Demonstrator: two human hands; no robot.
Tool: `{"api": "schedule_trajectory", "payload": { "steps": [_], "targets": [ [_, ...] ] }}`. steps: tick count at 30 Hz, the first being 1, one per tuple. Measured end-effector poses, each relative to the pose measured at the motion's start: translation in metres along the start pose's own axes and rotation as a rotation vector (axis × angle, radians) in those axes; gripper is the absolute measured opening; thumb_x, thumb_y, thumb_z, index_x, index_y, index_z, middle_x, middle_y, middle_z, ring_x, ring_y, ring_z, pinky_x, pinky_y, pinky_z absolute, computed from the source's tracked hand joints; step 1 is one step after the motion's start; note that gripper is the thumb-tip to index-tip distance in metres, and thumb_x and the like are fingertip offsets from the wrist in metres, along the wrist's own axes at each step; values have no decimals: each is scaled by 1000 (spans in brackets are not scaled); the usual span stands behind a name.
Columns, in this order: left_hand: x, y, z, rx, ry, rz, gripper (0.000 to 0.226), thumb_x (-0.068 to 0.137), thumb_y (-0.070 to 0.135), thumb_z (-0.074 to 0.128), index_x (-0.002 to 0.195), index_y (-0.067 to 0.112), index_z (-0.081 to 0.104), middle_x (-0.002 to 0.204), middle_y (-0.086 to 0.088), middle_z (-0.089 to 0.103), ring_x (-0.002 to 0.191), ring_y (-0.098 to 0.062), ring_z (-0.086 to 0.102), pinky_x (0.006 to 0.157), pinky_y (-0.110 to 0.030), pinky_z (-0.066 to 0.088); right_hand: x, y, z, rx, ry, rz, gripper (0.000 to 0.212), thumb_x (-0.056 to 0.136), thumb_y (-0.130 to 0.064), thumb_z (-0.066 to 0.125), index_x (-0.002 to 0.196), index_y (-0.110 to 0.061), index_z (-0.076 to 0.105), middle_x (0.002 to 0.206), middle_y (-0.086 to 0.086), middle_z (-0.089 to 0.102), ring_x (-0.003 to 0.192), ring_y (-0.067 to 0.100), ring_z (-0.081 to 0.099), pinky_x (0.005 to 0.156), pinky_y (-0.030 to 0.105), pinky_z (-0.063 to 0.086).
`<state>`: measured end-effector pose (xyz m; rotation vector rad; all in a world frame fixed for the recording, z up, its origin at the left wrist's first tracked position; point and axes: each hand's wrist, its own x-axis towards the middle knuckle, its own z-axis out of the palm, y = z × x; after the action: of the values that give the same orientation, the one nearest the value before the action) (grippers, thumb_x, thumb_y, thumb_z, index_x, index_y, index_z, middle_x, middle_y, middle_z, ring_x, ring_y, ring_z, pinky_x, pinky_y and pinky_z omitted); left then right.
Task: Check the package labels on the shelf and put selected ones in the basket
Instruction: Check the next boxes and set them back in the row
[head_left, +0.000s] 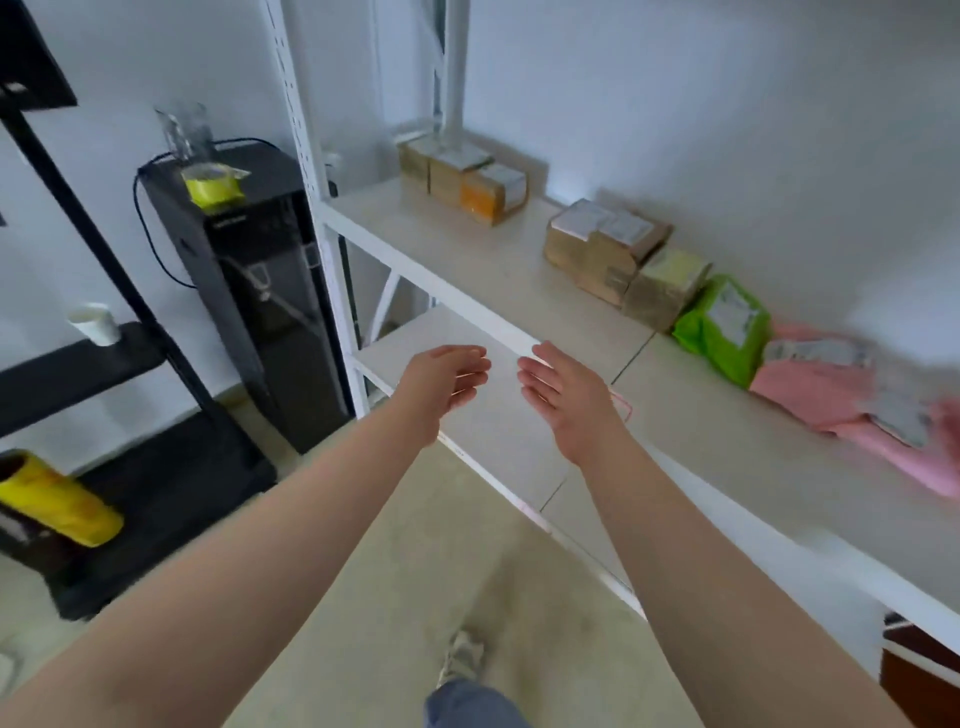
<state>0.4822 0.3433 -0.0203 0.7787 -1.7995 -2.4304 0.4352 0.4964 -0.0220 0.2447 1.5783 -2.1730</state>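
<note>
A white shelf (467, 270) runs from the upper middle to the right edge. Along its back stand small cardboard boxes with white labels (467, 179), then larger brown boxes (602, 249), a green mailer bag (724, 330) and pink mailer bags (852, 400). My left hand (441, 384) and my right hand (566, 395) are held out side by side, palms facing each other, just in front of the shelf's front edge. Both are empty with relaxed fingers. No basket is visible.
A black water dispenser (249, 280) stands left of the shelf, with a yellow-green packet (213, 187) on top. A black rack (104, 364) at the left carries a paper cup (96, 323) and a yellow roll (57, 499). A lower shelf board (498, 431) lies under my hands.
</note>
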Motion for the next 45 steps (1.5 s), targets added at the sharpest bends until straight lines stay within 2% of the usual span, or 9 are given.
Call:
{"api": "schedule_trajectory", "payload": {
  "steps": [7, 11, 17, 24, 29, 33, 35, 38, 45],
  "targets": [
    [97, 45, -4, 6, 6, -2, 11, 91, 13, 59, 92, 17, 69, 89, 1, 72, 84, -12, 67, 86, -25, 52, 107, -26, 39, 53, 16, 52, 30, 94, -29, 65, 117, -10, 61, 112, 9, 67, 99, 16, 65, 88, 27, 50],
    [149, 66, -5, 17, -14, -34, 10, 92, 14, 58, 94, 16, 68, 88, 1, 71, 80, -12, 65, 83, -23, 52, 157, -41, 56, 59, 85, 86, 21, 91, -32, 68, 101, -13, 64, 105, 7, 68, 93, 15, 65, 84, 24, 52],
    [232, 90, 12, 9, -95, -88, 10, 91, 14, 62, 98, 9, 65, 82, -5, 67, 70, -15, 60, 62, -20, 46, 218, -61, 70, 145, 239, 89, 24, 89, -31, 71, 99, -10, 62, 94, 7, 68, 80, 17, 62, 80, 26, 54],
    [333, 114, 41, 204, -324, -122, 29, 91, 24, 64, 112, 5, 65, 95, -6, 68, 86, -18, 64, 79, -27, 53, 284, -71, 83, 234, 499, 73, 29, 87, -40, 71, 90, -14, 58, 95, 8, 66, 77, 17, 62, 68, 27, 54],
    [386, 130, 52, 299, -430, -139, 23, 91, 26, 65, 106, 9, 62, 96, -5, 64, 85, -16, 60, 80, -28, 52, 310, -84, 96, 387, 711, 38, 33, 86, -41, 71, 85, -13, 55, 88, 8, 56, 73, 17, 56, 79, 30, 55],
    [405, 129, 76, 394, -501, -125, 29, 90, 32, 65, 108, 10, 59, 95, -2, 58, 94, -20, 54, 90, -32, 48, 322, -91, 93, 447, 796, 12, 30, 85, -44, 72, 94, -17, 61, 94, 9, 59, 85, 22, 59, 88, 36, 55],
    [410, 126, 91, 433, -534, -113, 48, 87, 39, 66, 122, 7, 58, 112, -5, 61, 105, -22, 55, 97, -35, 46, 326, -94, 91, 473, 819, 8, 30, 85, -45, 72, 92, -19, 60, 102, 11, 61, 95, 25, 62, 91, 37, 56],
    [413, 123, 113, 467, -555, -114, 65, 84, 46, 66, 134, 6, 53, 129, -8, 60, 113, -24, 57, 91, -32, 44, 332, -99, 87, 505, 854, 16, 39, 84, -46, 72, 106, -16, 60, 107, 9, 63, 96, 22, 64, 85, 36, 56],
    [421, 115, 138, 514, -572, -85, 52, 84, 38, 67, 126, 8, 59, 123, -9, 67, 109, -27, 63, 100, -40, 48, 344, -98, 84, 561, 874, -10, 50, 86, -44, 71, 126, -18, 57, 125, 9, 65, 109, 26, 64, 95, 43, 55]
  ]
}}
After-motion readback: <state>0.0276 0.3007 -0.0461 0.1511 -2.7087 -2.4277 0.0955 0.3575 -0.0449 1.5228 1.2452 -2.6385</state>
